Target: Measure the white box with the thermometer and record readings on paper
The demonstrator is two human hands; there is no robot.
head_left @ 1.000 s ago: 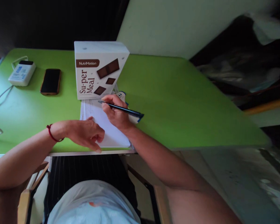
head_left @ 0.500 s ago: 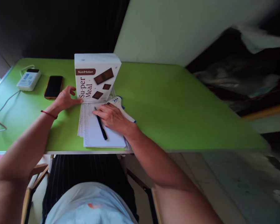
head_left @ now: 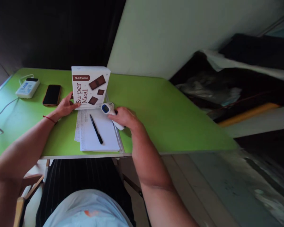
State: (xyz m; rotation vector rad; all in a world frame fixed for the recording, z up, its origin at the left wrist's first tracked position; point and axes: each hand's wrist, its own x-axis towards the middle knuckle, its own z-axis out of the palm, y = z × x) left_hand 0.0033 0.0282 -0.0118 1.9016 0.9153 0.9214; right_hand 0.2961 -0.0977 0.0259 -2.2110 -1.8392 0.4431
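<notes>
My right hand [head_left: 125, 117] is wrapped round a white infrared thermometer [head_left: 118, 125], raised over the right edge of the papers with its small blue screen facing me. At the lower left edge of a white "Su-per Meal" box [head_left: 91, 89], my left hand [head_left: 65, 106] has its thumb on the front and its fingers at the side, partly hidden. The box stands upright at the far end of a stack of white paper [head_left: 109, 138]. A black pen [head_left: 96, 130] lies slantwise on the top sheet. Printed sheets [head_left: 78, 129] stick out on the left.
On the green table [head_left: 142, 132], a black phone [head_left: 52, 95] lies left of the box. Farther left is a white device [head_left: 27, 88] with a cable [head_left: 4, 110]. Black and pale wall surfaces rise behind the table. A dark shelf [head_left: 198, 82] with bags stands to the right.
My right hand has picked up the thermometer from beside the papers and turned its screen toward me. My left thumb has moved onto the box's front. The view has shifted somewhat.
</notes>
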